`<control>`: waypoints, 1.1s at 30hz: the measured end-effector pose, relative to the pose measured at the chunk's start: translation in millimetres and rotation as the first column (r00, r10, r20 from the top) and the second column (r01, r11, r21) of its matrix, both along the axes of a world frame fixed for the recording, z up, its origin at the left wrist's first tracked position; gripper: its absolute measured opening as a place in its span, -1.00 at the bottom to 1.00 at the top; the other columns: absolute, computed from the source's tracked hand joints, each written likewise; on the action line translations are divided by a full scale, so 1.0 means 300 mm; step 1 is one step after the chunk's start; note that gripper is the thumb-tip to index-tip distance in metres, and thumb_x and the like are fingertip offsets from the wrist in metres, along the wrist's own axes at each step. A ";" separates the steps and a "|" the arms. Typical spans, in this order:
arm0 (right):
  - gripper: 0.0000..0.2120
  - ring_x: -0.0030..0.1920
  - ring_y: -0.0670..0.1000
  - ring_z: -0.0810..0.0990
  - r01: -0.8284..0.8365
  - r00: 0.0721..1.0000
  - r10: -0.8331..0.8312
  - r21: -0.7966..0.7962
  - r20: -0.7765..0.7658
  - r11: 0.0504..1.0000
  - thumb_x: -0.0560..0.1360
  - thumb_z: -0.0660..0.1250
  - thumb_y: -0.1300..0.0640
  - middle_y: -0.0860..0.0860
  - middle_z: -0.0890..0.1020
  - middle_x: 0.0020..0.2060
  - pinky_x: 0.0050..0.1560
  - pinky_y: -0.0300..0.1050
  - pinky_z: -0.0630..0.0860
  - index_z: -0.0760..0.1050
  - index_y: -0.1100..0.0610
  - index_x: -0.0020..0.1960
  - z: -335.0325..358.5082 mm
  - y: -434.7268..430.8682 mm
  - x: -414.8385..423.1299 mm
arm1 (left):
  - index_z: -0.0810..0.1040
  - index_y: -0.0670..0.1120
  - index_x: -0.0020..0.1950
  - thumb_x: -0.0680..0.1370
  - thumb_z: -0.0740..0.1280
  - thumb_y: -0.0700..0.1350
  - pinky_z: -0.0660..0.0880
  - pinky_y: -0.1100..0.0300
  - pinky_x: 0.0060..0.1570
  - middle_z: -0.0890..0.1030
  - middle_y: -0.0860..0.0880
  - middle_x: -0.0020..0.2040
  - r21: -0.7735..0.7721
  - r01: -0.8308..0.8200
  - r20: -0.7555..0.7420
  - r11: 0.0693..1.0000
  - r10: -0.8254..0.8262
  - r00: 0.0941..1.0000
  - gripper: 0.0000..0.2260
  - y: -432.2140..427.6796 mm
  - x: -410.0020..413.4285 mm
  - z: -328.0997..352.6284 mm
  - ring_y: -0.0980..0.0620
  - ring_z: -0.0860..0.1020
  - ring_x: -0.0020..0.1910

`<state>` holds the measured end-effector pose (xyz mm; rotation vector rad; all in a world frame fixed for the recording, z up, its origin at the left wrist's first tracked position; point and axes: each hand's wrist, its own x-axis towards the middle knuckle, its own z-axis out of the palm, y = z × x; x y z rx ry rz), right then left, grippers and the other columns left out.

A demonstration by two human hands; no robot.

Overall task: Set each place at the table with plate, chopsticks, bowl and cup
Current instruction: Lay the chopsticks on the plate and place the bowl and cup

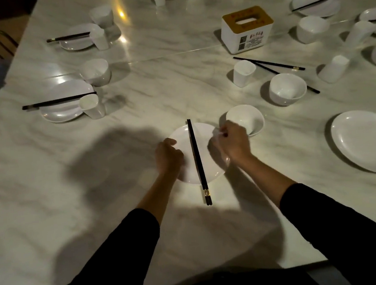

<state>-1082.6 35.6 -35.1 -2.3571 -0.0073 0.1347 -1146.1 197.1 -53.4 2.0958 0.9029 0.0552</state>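
Left hand [168,154] grips the plate [207,163] by its rim, probably squaring it, chopsticks [196,155] laid across it between both hands, bowl [247,119] just beyond the right hand [233,142], whose curled fingers hover over the plate; grasping anything, can't tell.

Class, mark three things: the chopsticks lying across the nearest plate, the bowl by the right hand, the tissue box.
chopsticks [198,157], head view, middle of the shafts.
bowl [247,118], head view, inner wall.
tissue box [246,37], head view, white front side.
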 end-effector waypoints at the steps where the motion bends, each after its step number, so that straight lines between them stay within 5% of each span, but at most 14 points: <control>1: -0.79 0.08 0.18 0.53 0.023 0.994 -0.011 -0.121 0.105 0.992 0.48 0.29 0.20 0.16 0.60 0.01 -0.06 -0.06 0.42 0.55 0.21 0.08 0.009 -0.033 0.031 | 0.58 -0.14 0.11 0.35 0.26 -0.34 0.52 0.05 0.09 0.57 -0.19 0.07 0.065 0.020 0.005 0.998 -0.020 1.000 -0.64 0.010 -0.004 0.008 -0.16 0.55 0.06; 3: -0.72 0.16 0.23 0.44 0.108 0.972 -0.043 -0.275 0.230 0.955 0.47 0.30 0.18 0.19 0.53 0.12 0.03 0.05 0.42 0.51 0.20 0.16 0.016 -0.111 0.090 | 0.53 -0.13 0.19 0.38 0.26 -0.32 0.46 0.04 0.12 0.47 -0.18 0.16 0.165 0.067 -0.041 0.984 -0.061 0.997 -0.62 0.029 -0.008 0.016 -0.16 0.44 0.20; 5: -0.67 0.20 0.26 0.39 0.190 0.972 -0.139 -0.281 0.191 0.941 0.46 0.31 0.18 0.20 0.46 0.18 0.07 0.11 0.43 0.46 0.18 0.22 0.007 -0.187 0.140 | 0.50 -0.13 0.22 0.41 0.26 -0.30 0.42 0.03 0.15 0.43 -0.17 0.20 0.218 0.118 -0.110 0.969 -0.095 0.989 -0.62 0.041 -0.006 0.012 -0.17 0.37 0.27; 8: -0.63 0.23 0.28 0.41 0.222 0.975 -0.222 -0.178 0.020 0.959 0.49 0.28 0.21 0.23 0.45 0.22 0.15 0.07 0.41 0.42 0.19 0.29 -0.028 -0.279 0.191 | 0.51 -0.16 0.20 0.48 0.24 -0.26 0.44 0.02 0.11 0.50 -0.23 0.18 0.173 0.110 -0.148 0.979 -0.084 0.985 -0.70 0.054 0.013 0.004 -0.23 0.45 0.22; 10: -0.61 0.18 0.25 0.52 0.231 0.966 -0.226 0.029 -0.121 0.972 0.46 0.31 0.16 0.21 0.54 0.19 0.19 0.03 0.46 0.46 0.18 0.27 -0.043 -0.311 0.203 | 0.54 -0.17 0.19 0.51 0.25 -0.24 0.44 0.08 0.07 0.57 -0.26 0.16 0.104 0.106 -0.117 0.989 -0.094 0.989 -0.73 0.057 0.026 0.003 -0.22 0.52 0.17; 14: -0.67 0.07 0.17 0.59 0.345 0.921 -0.264 0.284 -0.288 0.894 0.46 0.26 0.26 0.14 0.56 0.20 -0.05 -0.02 0.59 0.55 0.17 0.20 -0.051 -0.312 0.219 | 0.53 -0.13 0.26 0.53 0.23 -0.23 0.43 0.11 0.14 0.58 -0.24 0.21 0.045 0.090 -0.098 0.995 -0.085 0.992 -0.69 0.064 0.039 0.016 -0.18 0.52 0.22; 18: -0.62 -0.04 0.15 0.56 0.384 0.901 -0.275 0.324 -0.335 0.864 0.45 0.20 0.35 0.12 0.52 0.19 -0.31 -0.04 0.63 0.54 0.20 0.23 -0.044 -0.294 0.239 | 0.52 -0.11 0.29 0.49 0.24 -0.28 0.45 0.07 0.16 0.57 -0.25 0.21 0.075 0.117 -0.106 0.990 -0.109 0.988 -0.63 0.068 0.028 0.005 -0.21 0.52 0.22; 24: -0.62 -0.36 0.26 0.60 0.406 0.878 -0.215 0.429 -0.427 0.807 0.43 0.17 0.43 0.17 0.44 0.14 -0.47 0.02 0.62 0.47 0.30 0.22 -0.031 -0.225 0.278 | 0.52 -0.10 0.27 0.49 0.26 -0.26 0.45 0.05 0.15 0.58 -0.25 0.20 0.060 0.118 -0.096 0.991 -0.112 0.989 -0.65 0.065 -0.001 -0.004 -0.22 0.52 0.21; 28: -0.65 -0.35 0.30 0.60 0.385 0.881 -0.189 0.425 -0.433 0.819 0.42 0.15 0.46 0.20 0.47 0.08 -0.48 0.02 0.62 0.50 0.28 0.15 -0.015 -0.153 0.329 | 0.57 -0.09 0.20 0.54 0.29 -0.12 0.45 0.08 0.09 0.61 -0.24 0.14 0.065 0.145 -0.075 0.987 -0.140 0.987 -0.75 0.064 -0.010 -0.008 -0.22 0.55 0.17; 33: -0.68 -0.28 0.33 0.62 0.352 0.877 -0.147 0.403 -0.457 0.845 0.44 0.18 0.49 0.24 0.50 0.04 -0.51 0.02 0.60 0.51 0.31 0.13 -0.001 -0.040 0.401 | 0.56 -0.10 0.23 0.52 0.27 -0.19 0.48 0.09 0.07 0.63 -0.25 0.07 0.013 0.154 -0.085 0.988 -0.153 0.985 -0.71 0.058 -0.006 -0.005 -0.20 0.59 0.09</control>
